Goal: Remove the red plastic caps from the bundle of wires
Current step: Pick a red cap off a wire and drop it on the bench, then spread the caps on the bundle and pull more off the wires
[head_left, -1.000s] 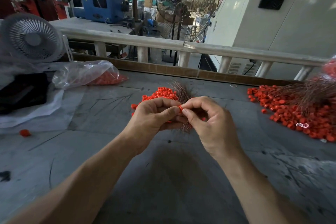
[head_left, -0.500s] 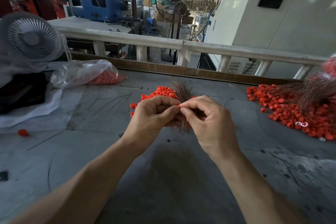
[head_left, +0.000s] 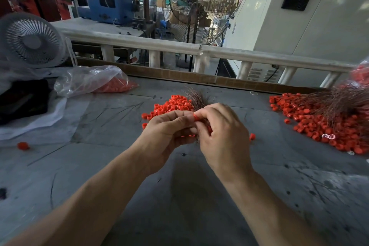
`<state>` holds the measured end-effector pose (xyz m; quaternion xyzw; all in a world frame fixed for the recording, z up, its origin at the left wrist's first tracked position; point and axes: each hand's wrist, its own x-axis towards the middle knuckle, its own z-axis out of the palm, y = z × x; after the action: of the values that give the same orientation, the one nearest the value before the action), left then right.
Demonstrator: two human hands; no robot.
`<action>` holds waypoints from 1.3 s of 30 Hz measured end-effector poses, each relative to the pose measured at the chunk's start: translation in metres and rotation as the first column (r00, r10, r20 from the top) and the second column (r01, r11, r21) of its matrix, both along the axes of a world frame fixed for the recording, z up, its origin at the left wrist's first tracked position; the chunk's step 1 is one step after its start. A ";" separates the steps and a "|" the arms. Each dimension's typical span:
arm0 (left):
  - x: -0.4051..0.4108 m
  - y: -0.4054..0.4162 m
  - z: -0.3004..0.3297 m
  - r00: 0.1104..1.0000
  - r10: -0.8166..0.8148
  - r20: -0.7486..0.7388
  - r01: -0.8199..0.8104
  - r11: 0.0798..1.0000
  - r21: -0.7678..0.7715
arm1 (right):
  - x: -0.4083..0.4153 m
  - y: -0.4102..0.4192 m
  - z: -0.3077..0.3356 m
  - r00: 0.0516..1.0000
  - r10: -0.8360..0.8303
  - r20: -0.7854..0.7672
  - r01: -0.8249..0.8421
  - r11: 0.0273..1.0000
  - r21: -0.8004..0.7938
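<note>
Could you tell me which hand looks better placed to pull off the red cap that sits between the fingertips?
Probably the right hand: its fingertips pinch the red cap, while the left hand grips the wire bundle and steadies it.

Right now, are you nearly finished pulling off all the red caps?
Not nearly. Done: a pile of loose caps lies behind the hands. In hand: the left hand grips a small wire bundle while the right hand pinches a red cap. Left: the big bundle on the right heap looks untouched.
</note>
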<state>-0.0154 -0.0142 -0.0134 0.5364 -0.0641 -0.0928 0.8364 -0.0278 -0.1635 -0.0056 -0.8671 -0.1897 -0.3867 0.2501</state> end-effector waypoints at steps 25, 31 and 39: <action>0.001 0.001 -0.003 0.997 0.078 -0.005 -0.077 0.994 0.071 | 0.001 -0.006 0.001 0.997 0.013 -0.076 -0.023 0.990 -0.142; 0.002 0.001 -0.003 0.993 0.094 0.065 -0.103 0.983 0.149 | 0.004 -0.007 0.003 0.988 0.027 -0.152 -0.034 0.998 -0.046; 0.010 0.006 -0.010 0.930 0.218 0.297 -0.339 0.821 0.459 | 0.023 -0.046 0.001 0.928 -0.293 -0.230 0.307 0.951 0.026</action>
<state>-0.0056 -0.0087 -0.0231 0.7459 -0.0548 0.0808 0.6589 -0.0048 -0.2091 -0.0046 -0.9158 -0.0137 -0.3259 0.2342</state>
